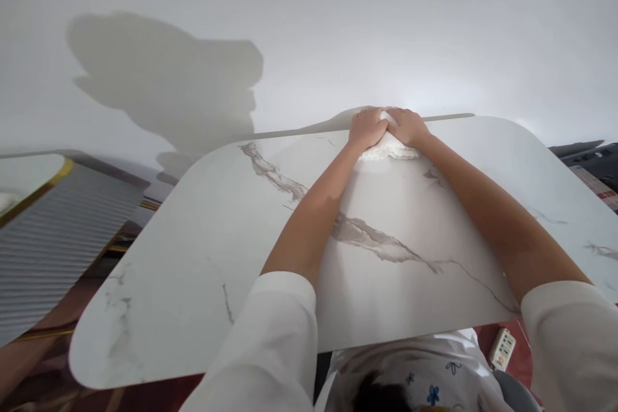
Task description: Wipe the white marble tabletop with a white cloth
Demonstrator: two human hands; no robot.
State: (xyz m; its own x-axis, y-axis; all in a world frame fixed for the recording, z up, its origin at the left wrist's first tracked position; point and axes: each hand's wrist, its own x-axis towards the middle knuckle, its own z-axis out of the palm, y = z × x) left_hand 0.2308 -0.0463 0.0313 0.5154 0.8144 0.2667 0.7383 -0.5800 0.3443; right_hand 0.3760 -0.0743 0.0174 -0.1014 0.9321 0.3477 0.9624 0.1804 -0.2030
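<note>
At the far edge of a white marble-patterned table (193,257), a crumpled white cloth (390,149) lies under both of my hands. My left hand (367,127) presses on its left side, fingers bent over it and partly hidden. My right hand (408,127) bears down on the right side, its fingers also curled over the far part. The two hands touch or nearly touch at the middle, where a bit of the cloth shows between them. Both arms are stretched out straight across the tabletop.
A white wall (338,26) rises right behind the table, with a shadow on it. To the left stands a ribbed grey cabinet (62,232) with gold trim. A power strip (503,349) lies on the red floor at lower right. Dark items sit beyond the right corner.
</note>
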